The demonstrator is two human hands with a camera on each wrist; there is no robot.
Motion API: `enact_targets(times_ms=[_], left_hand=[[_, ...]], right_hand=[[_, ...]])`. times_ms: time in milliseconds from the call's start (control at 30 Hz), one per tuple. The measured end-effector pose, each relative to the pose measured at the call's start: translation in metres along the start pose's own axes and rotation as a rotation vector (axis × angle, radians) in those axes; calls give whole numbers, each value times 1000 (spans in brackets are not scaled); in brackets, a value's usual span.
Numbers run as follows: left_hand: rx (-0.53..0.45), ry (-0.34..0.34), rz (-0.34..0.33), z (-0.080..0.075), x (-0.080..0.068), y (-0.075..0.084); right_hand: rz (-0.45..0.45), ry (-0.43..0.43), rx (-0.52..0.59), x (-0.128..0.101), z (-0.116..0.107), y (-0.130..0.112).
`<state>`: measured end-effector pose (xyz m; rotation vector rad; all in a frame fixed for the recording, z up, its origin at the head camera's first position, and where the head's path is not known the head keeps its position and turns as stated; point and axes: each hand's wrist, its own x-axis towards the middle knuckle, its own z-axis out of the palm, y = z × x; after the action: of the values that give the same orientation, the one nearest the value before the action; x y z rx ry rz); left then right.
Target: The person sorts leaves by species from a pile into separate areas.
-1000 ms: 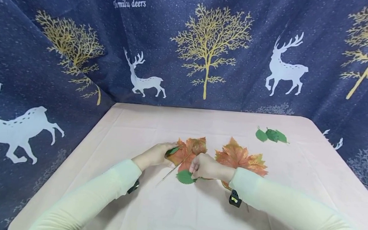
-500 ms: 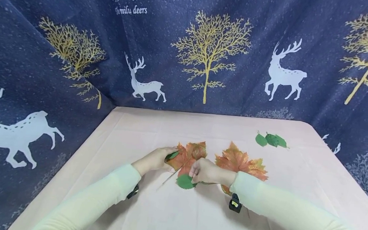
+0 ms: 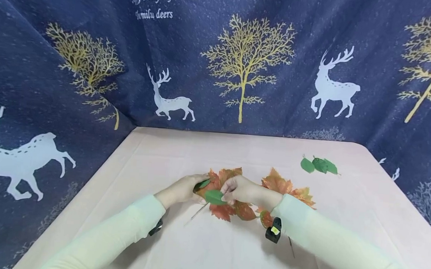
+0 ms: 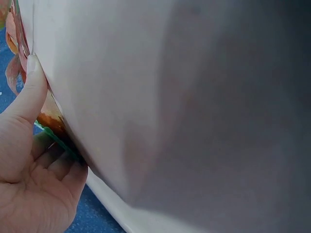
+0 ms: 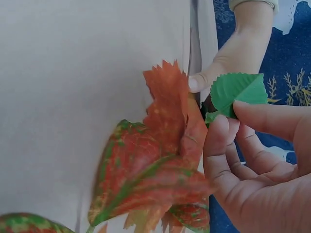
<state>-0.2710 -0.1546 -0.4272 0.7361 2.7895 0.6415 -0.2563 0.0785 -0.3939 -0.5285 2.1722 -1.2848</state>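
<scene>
My right hand [image 3: 250, 191] pinches a green artificial leaf [image 3: 214, 197] between thumb and fingers, above an orange-red artificial maple leaf [image 3: 222, 211]. The right wrist view shows this green leaf [image 5: 238, 92] with its toothed edge, raised beside the maple leaf. My left hand [image 3: 182, 190] holds the left edge of the maple leaf, where another green leaf [image 3: 202, 184] lies against it. Part of that edge is hidden by my fingers. A thin stem [image 3: 197, 212] sticks out toward the front. Close by the right hand lies a red-and-green oval leaf [image 3: 245, 211].
A second orange maple leaf [image 3: 277, 182] lies to the right, partly behind my right forearm. Three green leaves [image 3: 319, 165] rest farther back on the pale tablecloth [image 3: 208, 249]. A dark blue cloth [image 3: 213, 48] with deer and trees hangs behind the table.
My right hand has lifted the green leaf from near the front of the maple leaf up over its middle, uncovering the lower lobes and the red-and-green leaf. The left hand keeps its hold.
</scene>
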Motion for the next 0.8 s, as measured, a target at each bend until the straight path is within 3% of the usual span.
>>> enact_targets(times_ms=[800], left_hand=[[9, -31, -41, -2, 1, 3]], right_hand=[[21, 44, 31, -8, -15, -4]])
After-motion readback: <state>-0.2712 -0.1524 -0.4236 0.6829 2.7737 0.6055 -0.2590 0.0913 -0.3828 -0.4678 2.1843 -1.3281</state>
